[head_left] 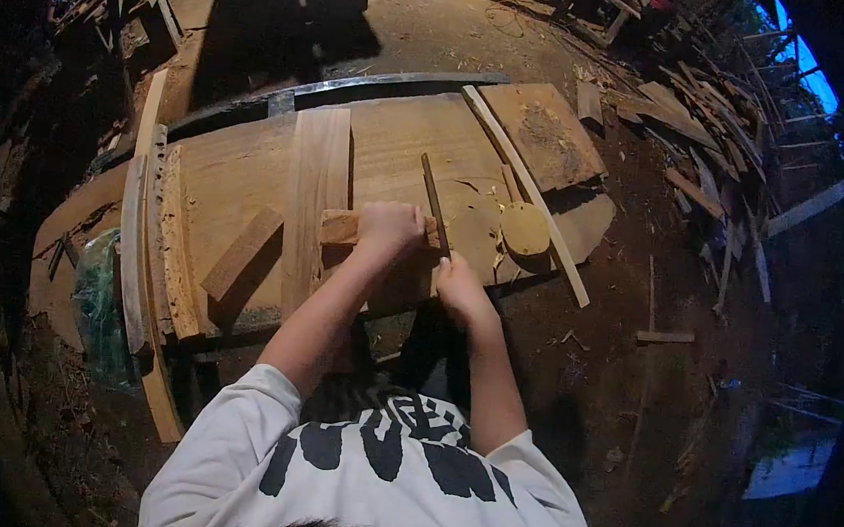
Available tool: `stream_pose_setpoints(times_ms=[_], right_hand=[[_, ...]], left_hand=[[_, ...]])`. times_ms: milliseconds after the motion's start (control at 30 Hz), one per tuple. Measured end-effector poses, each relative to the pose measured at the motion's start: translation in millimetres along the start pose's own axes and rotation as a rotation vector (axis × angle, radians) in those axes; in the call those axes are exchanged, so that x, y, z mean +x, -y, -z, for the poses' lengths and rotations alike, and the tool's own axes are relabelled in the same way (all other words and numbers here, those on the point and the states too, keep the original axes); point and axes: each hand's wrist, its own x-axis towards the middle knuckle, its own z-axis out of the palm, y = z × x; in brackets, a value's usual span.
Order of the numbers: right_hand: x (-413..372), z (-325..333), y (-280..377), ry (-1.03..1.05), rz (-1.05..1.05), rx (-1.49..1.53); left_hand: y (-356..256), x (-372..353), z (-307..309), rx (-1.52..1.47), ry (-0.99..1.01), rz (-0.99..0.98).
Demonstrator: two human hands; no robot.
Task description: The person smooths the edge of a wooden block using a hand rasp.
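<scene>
My left hand (391, 229) is closed over a short reddish-brown wooden block (341, 227) lying crosswise near the front of the work board. In my right hand (459, 285) is the lower end of a long, thin dark tool (431, 189), which points away from me past the right end of the block. The fingers of my right hand are wrapped round it. Left of the held block, a wide pale plank (317, 184) lies lengthwise on the board. A second brown block (243, 253) rests at an angle farther left.
The wooden work board (404, 126) carries a round yellowish wooden piece (525, 229) and a long pale strip (524, 182) at the right. Rough strips (179, 242) and a green plastic bag (105, 306) are at the left. Scrap wood (695, 127) is heaped beyond, at the right.
</scene>
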Motion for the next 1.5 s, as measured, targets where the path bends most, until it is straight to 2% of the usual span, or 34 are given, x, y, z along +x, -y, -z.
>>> stream_pose_setpoints(times_ms=[100,267,333,467,600,667,767,833,933,1000,1167,1267,1333,1367,1433,1500], right_hand=[[2,-11,-24,-0.066,0.12,-0.029],[-74,-14,-50,-0.108,0.044,-0.056],[-96,-9,-42,0.008,-0.106,-0.02],[-72,-9,-34,-0.06,0.01,-0.005],[2,-10,-31,-0.048,0.065,-0.013],[29,-16,-41,-0.023,0.14,-0.129],[-9,-4,-13,-0.061,0.12,-0.028],[-39,-7,-28,-0.068,0.031,-0.035],[-80,-10,-51,-0.107,0.048,-0.071],[-97,-6,-48,-0.035,-0.107,-0.029],[-51,-8,-31,-0.08,0.051,-0.036],[-9,-10,-31,-0.063,0.049,-0.121],[-2,-12,-28,-0.124,0.149,-0.064],[-5,-11,-30,-0.126,0.148,-0.064],[-23,-6,-29,-0.009,-0.026,-0.084],[-52,1,-34,-0.006,-0.001,-0.002]], left_hand=[[0,3,-4,-0.006,0.023,0.04],[7,10,-19,0.0,-0.005,0.041],[9,10,-21,0.002,-0.002,0.018],[6,4,-14,0.011,-0.039,-0.037],[3,4,-9,0.021,-0.027,-0.049],[-1,1,-2,0.012,-0.038,-0.02],[-1,3,-3,-0.01,-0.039,0.022],[-2,4,-3,-0.021,-0.022,0.037],[-3,8,-1,-0.005,0.012,0.067],[-1,10,-5,0.024,0.059,0.102],[0,7,-3,-0.018,0.043,0.056],[-1,5,-2,0.0,0.047,0.054],[-2,5,-1,-0.001,0.04,0.055],[-3,5,0,0.003,0.034,0.064],[-5,2,5,0.009,0.03,0.07],[-7,-2,15,0.027,0.003,0.006]])
